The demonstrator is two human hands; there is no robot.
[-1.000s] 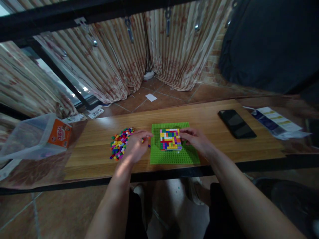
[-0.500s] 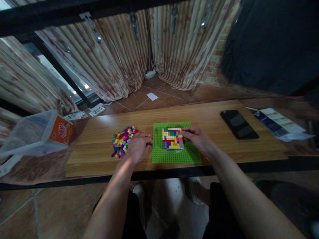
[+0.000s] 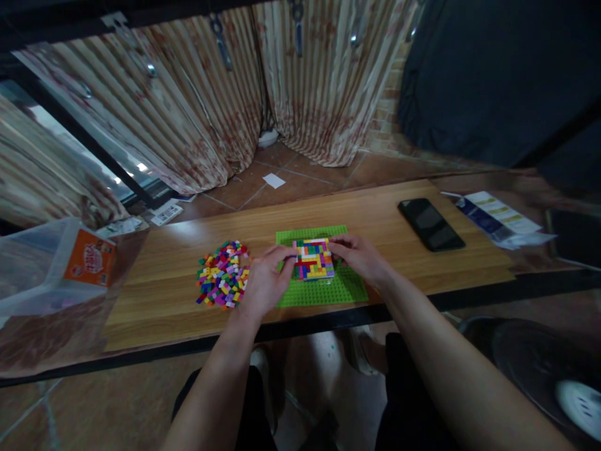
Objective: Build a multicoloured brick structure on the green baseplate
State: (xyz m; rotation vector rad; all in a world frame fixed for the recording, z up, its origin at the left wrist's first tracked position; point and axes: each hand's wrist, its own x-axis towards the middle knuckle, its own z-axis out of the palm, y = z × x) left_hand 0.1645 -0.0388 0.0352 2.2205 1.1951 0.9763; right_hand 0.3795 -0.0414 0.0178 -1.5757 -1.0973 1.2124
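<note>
The left hand point(image 3: 267, 282) has its thumb and index finger reaching to the left side of a low, squarish slab of multicoloured studded plastic bricks point(image 3: 313, 264); whether this grip is closed on a small brick or merely touching the slab, I cannot tell; the right hand point(image 3: 359, 255) meets the slab's right side near its far corner with thumb and forefinger, and whether that grip is closed on it cannot be told either; the slab lies flat, studs up, on a bright green studded plastic baseplate point(image 3: 323, 294); it shows no clear long axis, and its sides run roughly parallel to the baseplate's edges; both hands are palm down, the forearms coming in from the near side and converging on the slab, the left one slanting rightward, the right one leftward.

There are two hands, one slab and one baseplate; just beside the left hand, on its left, is one heap of small loose plastic bricks point(image 3: 223, 275) in many colours, too many to count; all of these are on a long wood-grain surface point(image 3: 164, 282) whose long axis runs left to right; well apart on the right lies one black rectangular phone point(image 3: 431, 224), its long axis slanting from far left to near right; at the far left stands one clear plastic tub point(image 3: 37, 263) with an orange label point(image 3: 91, 258).
</note>
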